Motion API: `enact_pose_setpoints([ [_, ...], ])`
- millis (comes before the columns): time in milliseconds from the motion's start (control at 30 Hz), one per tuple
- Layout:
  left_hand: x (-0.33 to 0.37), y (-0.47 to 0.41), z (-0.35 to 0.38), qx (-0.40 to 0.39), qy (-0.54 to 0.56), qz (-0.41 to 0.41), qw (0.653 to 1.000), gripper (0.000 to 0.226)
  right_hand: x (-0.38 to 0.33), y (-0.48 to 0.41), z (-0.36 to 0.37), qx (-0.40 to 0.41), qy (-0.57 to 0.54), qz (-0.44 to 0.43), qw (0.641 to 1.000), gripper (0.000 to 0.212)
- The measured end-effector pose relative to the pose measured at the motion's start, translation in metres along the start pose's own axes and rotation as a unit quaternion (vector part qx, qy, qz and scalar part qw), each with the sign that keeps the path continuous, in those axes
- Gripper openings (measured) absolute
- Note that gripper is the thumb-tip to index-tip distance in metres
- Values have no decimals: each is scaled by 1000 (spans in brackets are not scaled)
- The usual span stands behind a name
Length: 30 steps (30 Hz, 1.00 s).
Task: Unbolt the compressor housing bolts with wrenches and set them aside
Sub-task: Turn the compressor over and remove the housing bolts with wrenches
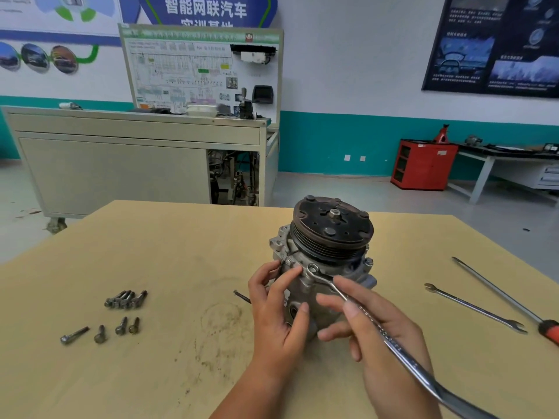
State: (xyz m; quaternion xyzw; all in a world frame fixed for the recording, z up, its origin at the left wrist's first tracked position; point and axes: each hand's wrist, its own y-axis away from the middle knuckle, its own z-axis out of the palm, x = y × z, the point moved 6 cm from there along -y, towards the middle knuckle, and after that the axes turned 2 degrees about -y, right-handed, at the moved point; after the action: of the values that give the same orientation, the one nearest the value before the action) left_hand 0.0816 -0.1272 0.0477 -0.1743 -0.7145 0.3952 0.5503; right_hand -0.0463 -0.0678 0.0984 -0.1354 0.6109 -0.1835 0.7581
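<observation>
The compressor (329, 237) stands pulley-up mid-table (181, 252), nearer the front edge. The left hand (276, 313) grips its body. The right hand (372, 337) holds a wrench (397, 349), its ring end on a housing bolt (313, 269). Loose bolts (125, 299) lie toward the left edge.

Table (169, 237): pale wood-coloured top, smudged with dark grime rings near its middle.
Screwdriver (499, 294): long shaft, orange handle, lying on the table's right side.
Training bench (121, 164): grey cabinet on castors behind the table, wiring showing in its open bay.
Diagram board (193, 71): upright on the bench.
Red cabinet (423, 164): on the floor by the teal-banded wall.
Dark poster (493, 40): upper right wall.
</observation>
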Motion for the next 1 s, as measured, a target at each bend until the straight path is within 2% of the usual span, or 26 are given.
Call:
enact_pose_setpoints([
  [100,0,1,0,-4,-2,-1,1000,43,3,3,3,12,29,-8,999,23],
  [200,-1,2,0,0,-3,3,1000,44,0,3,4,2,46,-9,999,11],
  [233,-2,2,1,1,-3,6,1000,45,3,-2,0,-12,36,3,999,19],
  [333,-2,2,2,1,-2,9,1000,46,13,-31,-20,-49,-33,112,992,25],
  [433,-3,1,2,-3,-2,4,1000,48,22,-57,-32,-94,-89,167,977,33],
  [533,-3,1,1,-2,0,12,1000,48,23,-66,-31,-112,-139,161,971,18],
  [600,-3,-1,1,1,2,18,1000,49,24,-55,-37,-93,-204,133,965,35],
  [633,-3,-1,1,3,0,19,1000,49,24,-46,-41,-80,-219,111,966,36],
  [700,-3,0,1,5,-2,22,1000,49,22,-28,-44,-38,-175,52,982,17],
  [733,-2,0,1,5,-2,24,1000,48,20,-20,-42,-9,-131,28,991,15],
  [833,-3,0,0,2,-1,25,1000,48,11,-1,-28,48,-18,-36,998,36],
  [900,-2,0,0,-1,0,24,1000,48,2,6,-14,61,29,-67,995,36],
  [1000,-1,1,-1,-1,-6,28,1000,49,3,5,-1,46,72,-45,995,38],
])
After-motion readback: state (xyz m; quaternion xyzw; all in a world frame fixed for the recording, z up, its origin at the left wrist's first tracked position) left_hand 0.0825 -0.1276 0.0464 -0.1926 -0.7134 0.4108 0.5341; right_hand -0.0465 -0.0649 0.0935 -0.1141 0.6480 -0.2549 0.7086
